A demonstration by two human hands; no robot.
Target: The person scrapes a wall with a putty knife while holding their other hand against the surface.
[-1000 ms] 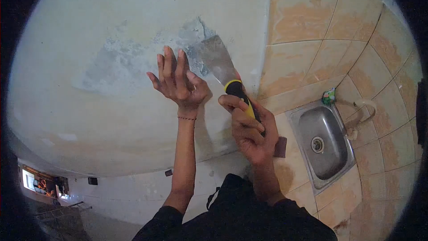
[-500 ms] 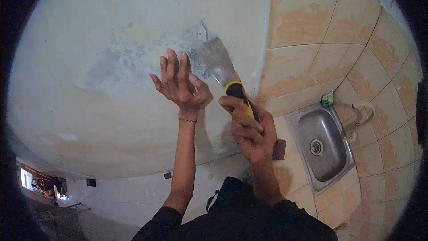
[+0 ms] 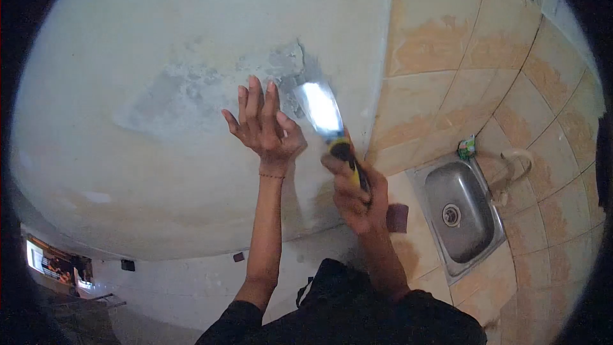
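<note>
My right hand is wrapped round the black and yellow handle of a putty knife. Its wide metal blade shines brightly and points up at the wall, its tip beside a rough grey patch with peeling paint. Just left of the blade, my left hand is held up with its fingers spread and nothing in it. Those fingertips overlap the lower edge of the patch in this view. More bare grey plaster stretches away to the left of the fingers.
A steel sink is set in the tiled counter on the right. Behind it stands a small green packet. A dark reddish block lies on the counter by my right wrist. Orange-stained tiles cover the adjoining wall.
The putty knife and my right hand have moved down a little, and the blade now catches the light. My left hand stays spread, shifted only slightly in view.
</note>
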